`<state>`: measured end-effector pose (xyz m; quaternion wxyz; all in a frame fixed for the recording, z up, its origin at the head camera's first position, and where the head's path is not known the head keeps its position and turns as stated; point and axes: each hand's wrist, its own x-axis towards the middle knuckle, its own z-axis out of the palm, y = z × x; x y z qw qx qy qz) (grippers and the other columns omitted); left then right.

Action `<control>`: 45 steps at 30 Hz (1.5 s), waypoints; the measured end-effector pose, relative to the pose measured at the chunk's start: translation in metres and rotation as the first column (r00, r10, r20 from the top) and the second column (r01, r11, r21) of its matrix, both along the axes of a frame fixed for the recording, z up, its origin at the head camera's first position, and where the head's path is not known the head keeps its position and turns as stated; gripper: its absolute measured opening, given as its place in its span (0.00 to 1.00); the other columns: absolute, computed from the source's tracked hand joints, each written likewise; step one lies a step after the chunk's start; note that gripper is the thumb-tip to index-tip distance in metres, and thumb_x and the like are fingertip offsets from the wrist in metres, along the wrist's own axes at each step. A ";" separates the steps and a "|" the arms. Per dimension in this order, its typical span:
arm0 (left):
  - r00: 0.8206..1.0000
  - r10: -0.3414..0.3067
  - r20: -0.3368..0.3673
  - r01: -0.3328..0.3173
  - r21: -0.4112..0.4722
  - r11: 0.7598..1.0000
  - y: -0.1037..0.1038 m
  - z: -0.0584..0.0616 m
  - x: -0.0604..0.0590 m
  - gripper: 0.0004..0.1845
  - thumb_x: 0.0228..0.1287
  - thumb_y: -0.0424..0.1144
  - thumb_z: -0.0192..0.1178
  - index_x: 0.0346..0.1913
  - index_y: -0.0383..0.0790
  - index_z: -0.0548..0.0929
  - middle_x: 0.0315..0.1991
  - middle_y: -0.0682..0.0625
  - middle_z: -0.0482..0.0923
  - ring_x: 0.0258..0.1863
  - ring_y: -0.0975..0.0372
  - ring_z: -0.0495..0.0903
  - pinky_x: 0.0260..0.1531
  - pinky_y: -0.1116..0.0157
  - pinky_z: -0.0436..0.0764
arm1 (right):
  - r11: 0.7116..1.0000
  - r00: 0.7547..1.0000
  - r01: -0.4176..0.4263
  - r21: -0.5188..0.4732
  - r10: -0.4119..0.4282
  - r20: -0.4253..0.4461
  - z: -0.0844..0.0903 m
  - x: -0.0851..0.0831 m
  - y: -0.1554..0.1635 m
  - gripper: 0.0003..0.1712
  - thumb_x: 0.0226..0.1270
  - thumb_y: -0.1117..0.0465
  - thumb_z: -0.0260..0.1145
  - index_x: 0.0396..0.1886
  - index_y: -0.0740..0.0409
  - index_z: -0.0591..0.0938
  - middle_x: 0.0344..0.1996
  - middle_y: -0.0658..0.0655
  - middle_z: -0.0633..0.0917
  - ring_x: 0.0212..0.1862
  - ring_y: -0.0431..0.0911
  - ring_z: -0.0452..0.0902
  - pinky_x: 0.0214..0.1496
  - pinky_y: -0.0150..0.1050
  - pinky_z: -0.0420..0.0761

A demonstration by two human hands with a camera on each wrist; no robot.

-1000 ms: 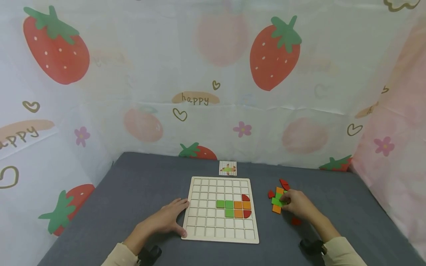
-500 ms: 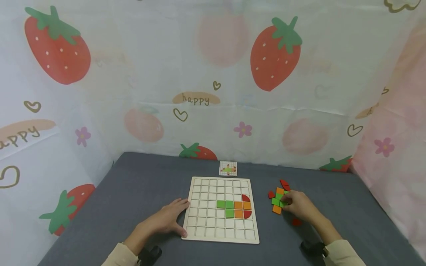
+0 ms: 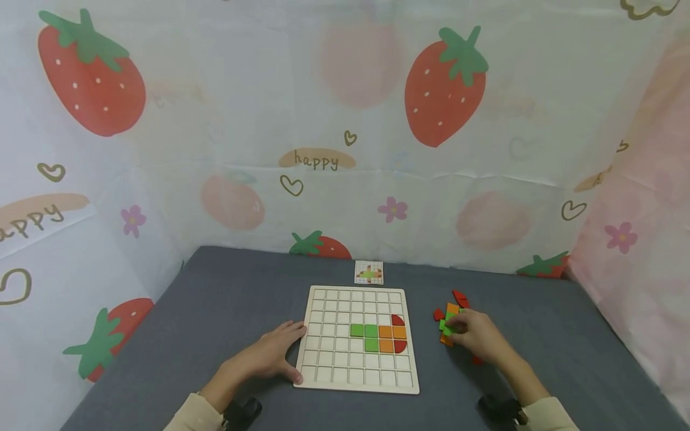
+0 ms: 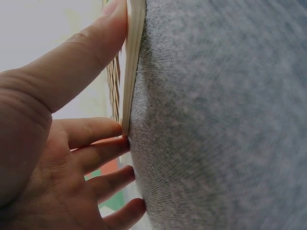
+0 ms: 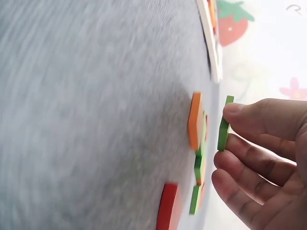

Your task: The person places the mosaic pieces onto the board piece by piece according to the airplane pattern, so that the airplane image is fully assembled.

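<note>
Right hand (image 3: pixel 478 336) at 3 o'clock from the grid board (image 3: pixel 324 360), thumb and fingers pinching a green tile (image 5: pixel 223 136), lifted clear of the table (image 3: pixel 253 287). Loose heap right by that hand, also 3 o'clock of the board: green pieces (image 3: pixel 448 323) mid-heap, orange pieces (image 3: pixel 453 308) at 12 and 6 o'clock, red pieces (image 3: pixel 439 314) at 10, 1 and 5 o'clock. Hand covers part of the heap, so green count can't be told for sure.

Left hand (image 3: pixel 266 354) at the board's 9 o'clock edge: fingers spread, gripping nothing, thumb and fingertips against the rim.

Filled cells run from board centre to the 3 o'clock edge. Upper row: two green squares (image 3: pixel 371 331), two orange squares (image 3: pixel 386 332). Lower row: one green, one orange, one of the red quarter-rounds (image 3: pixel 400 346); the other sits above the last orange.

Picture card (image 3: pixel 369 273) flat on the table, just beyond the board, 12 o'clock. Strawberry-print cloth (image 3: pixel 345 120) behind, also 12 o'clock.
</note>
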<state>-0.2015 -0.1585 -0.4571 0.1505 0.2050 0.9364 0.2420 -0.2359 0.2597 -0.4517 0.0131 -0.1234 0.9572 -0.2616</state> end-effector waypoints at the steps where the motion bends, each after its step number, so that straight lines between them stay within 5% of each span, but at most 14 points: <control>1: 1.000 0.003 0.003 -0.003 -0.001 1.000 0.000 0.000 0.000 0.52 0.35 0.52 0.72 0.66 0.34 0.61 0.67 0.41 0.58 0.69 0.45 0.52 0.60 0.42 0.57 | 1.000 1.000 -0.002 -0.008 0.002 -0.002 0.000 0.000 -0.002 0.11 0.49 0.65 0.69 0.36 0.58 0.84 0.32 0.51 0.81 0.35 0.41 0.76 0.33 0.35 0.76; 27: 1.000 -0.006 -0.004 0.006 -0.010 1.000 0.001 -0.001 -0.001 0.52 0.35 0.52 0.71 0.66 0.35 0.62 0.68 0.41 0.58 0.69 0.44 0.51 0.59 0.40 0.57 | 0.985 0.986 -0.167 -0.043 0.166 -0.012 0.006 0.007 -0.060 0.11 0.50 0.62 0.69 0.36 0.54 0.84 0.33 0.47 0.79 0.35 0.38 0.74 0.36 0.30 0.76; 37: 1.000 -0.011 0.005 0.011 -0.010 1.000 -0.002 -0.002 -0.001 0.52 0.36 0.53 0.71 0.66 0.35 0.61 0.68 0.40 0.58 0.69 0.44 0.51 0.60 0.41 0.57 | 0.962 0.966 -0.259 -0.085 0.257 -0.032 0.006 0.007 -0.085 0.10 0.52 0.63 0.68 0.37 0.57 0.83 0.33 0.50 0.79 0.35 0.44 0.74 0.33 0.29 0.74; 45: 1.000 0.005 0.025 -0.005 -0.003 1.000 -0.001 -0.001 -0.001 0.52 0.36 0.53 0.71 0.66 0.35 0.60 0.68 0.41 0.57 0.69 0.45 0.51 0.61 0.43 0.57 | 0.941 0.941 -0.337 -0.026 0.336 -0.049 0.004 0.002 -0.105 0.10 0.53 0.61 0.66 0.38 0.54 0.84 0.34 0.47 0.81 0.35 0.40 0.74 0.35 0.30 0.75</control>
